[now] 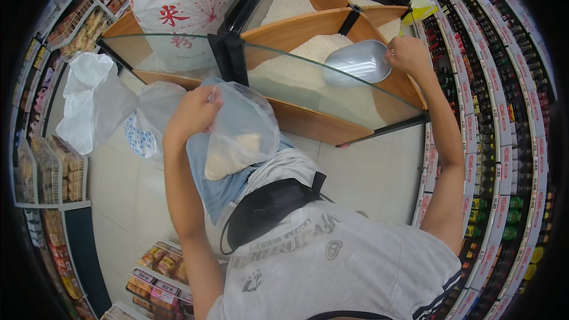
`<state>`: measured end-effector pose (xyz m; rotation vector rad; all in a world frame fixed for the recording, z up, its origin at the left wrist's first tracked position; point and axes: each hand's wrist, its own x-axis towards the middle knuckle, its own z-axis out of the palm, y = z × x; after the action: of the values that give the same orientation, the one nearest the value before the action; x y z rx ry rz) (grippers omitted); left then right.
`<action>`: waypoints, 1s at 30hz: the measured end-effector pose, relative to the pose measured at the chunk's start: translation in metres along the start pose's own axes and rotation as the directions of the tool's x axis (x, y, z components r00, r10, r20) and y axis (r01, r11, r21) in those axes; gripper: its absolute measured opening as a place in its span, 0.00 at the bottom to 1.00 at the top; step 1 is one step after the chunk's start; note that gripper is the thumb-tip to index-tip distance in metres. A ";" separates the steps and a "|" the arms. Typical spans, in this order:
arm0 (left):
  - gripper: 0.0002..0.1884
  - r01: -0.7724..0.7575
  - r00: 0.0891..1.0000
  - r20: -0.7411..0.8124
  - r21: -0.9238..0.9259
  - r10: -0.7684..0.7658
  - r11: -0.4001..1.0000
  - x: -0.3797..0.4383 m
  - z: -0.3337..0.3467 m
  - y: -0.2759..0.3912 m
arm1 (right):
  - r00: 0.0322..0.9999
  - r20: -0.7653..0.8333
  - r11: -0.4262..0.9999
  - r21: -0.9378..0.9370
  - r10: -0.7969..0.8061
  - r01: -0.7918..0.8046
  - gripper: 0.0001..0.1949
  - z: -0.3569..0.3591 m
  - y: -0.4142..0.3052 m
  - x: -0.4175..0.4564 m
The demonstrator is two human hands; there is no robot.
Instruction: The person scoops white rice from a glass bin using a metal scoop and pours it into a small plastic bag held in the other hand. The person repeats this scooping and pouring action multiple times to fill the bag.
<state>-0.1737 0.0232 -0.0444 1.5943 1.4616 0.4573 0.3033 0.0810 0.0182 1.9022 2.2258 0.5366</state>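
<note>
My left hand (194, 111) grips the gathered top of a clear plastic bag (249, 111), held in front of my thigh. Some pale grain, likely rice, fills the bag's lower part. Out to the right, my right hand (410, 55) is closed on the handle of a metal scoop (361, 60). The scoop is over a wooden bin (275, 42) with a glass front panel (311, 82). A heap of white rice (318, 49) lies in this bin, below and left of the scoop. Part of the scoop shows through the glass.
A large white sack (186, 4) with red printing stands in the left bin. White sacks (93, 102) are on the floor at left. Shelves of bottles (489, 142) curve along the right. Wire racks of packaged food (160, 266) stand at lower left.
</note>
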 end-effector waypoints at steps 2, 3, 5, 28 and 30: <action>0.08 -0.033 0.999 -0.010 -0.026 0.033 0.999 0.004 0.002 0.003 | 0.999 0.032 0.999 -0.036 -0.027 0.028 0.13 0.001 0.000 0.006; 0.08 -0.023 0.999 -0.038 -0.115 0.019 0.993 0.002 0.005 0.001 | 0.997 0.058 0.997 -0.058 -0.043 0.046 0.13 0.007 -0.003 0.012; 0.10 -0.020 0.998 -0.068 -0.282 0.001 0.959 -0.011 0.020 -0.002 | 0.995 0.095 0.999 -0.037 -0.027 0.031 0.13 0.022 -0.001 0.013; 0.16 -0.390 0.866 -0.487 -0.800 -0.114 0.456 -0.061 0.041 -0.038 | 0.952 0.152 0.602 0.745 0.266 -0.288 0.15 0.114 -0.018 0.006; 0.16 -0.366 0.874 -0.469 -0.807 -0.125 0.464 -0.069 0.037 -0.053 | 0.960 0.099 0.553 0.800 0.262 -0.233 0.15 0.116 -0.018 0.007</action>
<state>-0.1934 -0.0592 -0.0861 0.7077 1.0699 1.5234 0.3270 0.1042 -0.0951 2.6415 2.4500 -0.5898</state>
